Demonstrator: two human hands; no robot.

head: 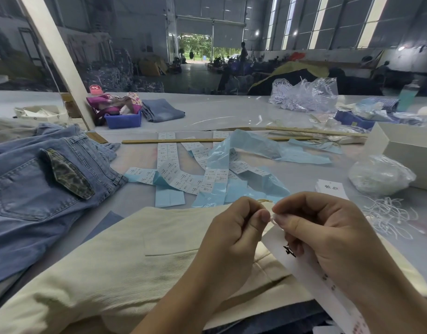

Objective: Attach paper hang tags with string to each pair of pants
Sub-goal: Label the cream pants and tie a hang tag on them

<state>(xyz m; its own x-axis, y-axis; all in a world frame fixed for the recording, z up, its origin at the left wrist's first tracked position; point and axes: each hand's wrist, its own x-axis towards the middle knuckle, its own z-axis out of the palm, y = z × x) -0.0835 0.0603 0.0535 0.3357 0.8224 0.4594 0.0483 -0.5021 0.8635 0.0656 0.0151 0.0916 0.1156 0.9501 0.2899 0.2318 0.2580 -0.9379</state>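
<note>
Pinching a bit of white string [272,219] between both thumbs and forefingers, I work just above the cream pants [125,256] at six o'clock on the tabletop [231,112]. My left hand [234,235] is curled tight on the string; my right hand [328,235] also holds the paper hang tag [301,266] under its fingers. This tag looks not yet fastened, I judge. Blue jeans [39,186] wait at nine o'clock, apparently untagged. Spare tags [331,189] and loose strings [390,213] lie at three o'clock.
</note>
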